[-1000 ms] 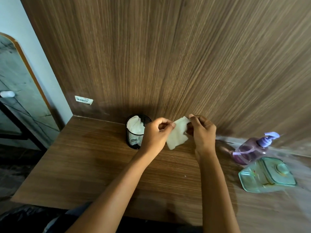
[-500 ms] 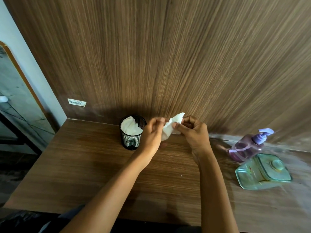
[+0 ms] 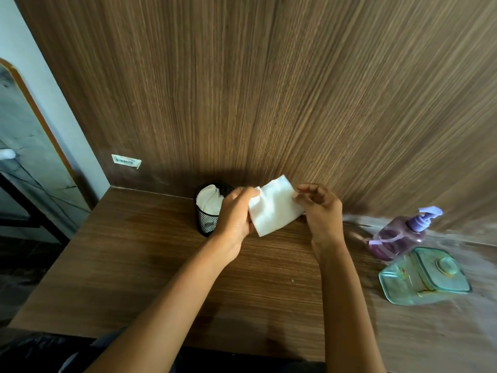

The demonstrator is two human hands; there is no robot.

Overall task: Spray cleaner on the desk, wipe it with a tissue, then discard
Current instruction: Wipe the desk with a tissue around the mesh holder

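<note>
We count one white tissue [image 3: 274, 207] held above the desk [image 3: 129, 265], pinched on its left edge by our left hand [image 3: 236, 214] and on its right edge by the fingertips of our right hand [image 3: 320, 208]. One black mesh cup [image 3: 207, 220] holds crumpled white paper, just left of our left hand. One purple spray bottle [image 3: 398, 235] and one green lidded box [image 3: 425, 275] sit at the right, seemingly touching, though blur makes that hard to judge. Half a second ago the tissue was bunched between our hands; now it is spread flat. The wood-grain desk meets a matching wall panel [image 3: 269, 90] bearing one barcode sticker [image 3: 126, 160].
</note>
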